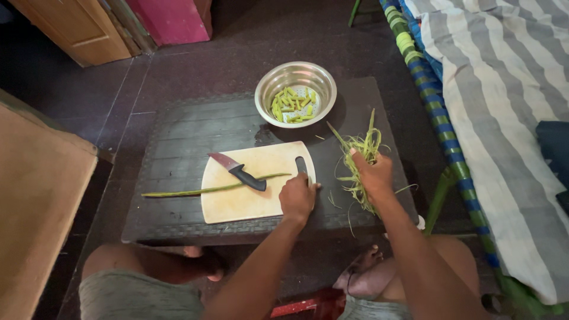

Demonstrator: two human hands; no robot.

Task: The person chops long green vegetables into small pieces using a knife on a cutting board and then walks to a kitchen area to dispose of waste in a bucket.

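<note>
The left hand (297,197) is resting closed on the cutting board (237,204) edge, holding nothing, steadying it. The right hand (372,173) is gathering green peel strips (357,148) aside on the worktop (178,127), clearing space for the drumstick pod (201,189) lying under the knife (240,171).

No packages, labels, signs or screens show anywhere in this view.

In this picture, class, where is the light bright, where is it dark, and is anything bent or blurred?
Head view: steel bowl rim and striped cloth catch the light; the floor is dim; wide lens curves the table edges; cutting board looks sharp.
</note>
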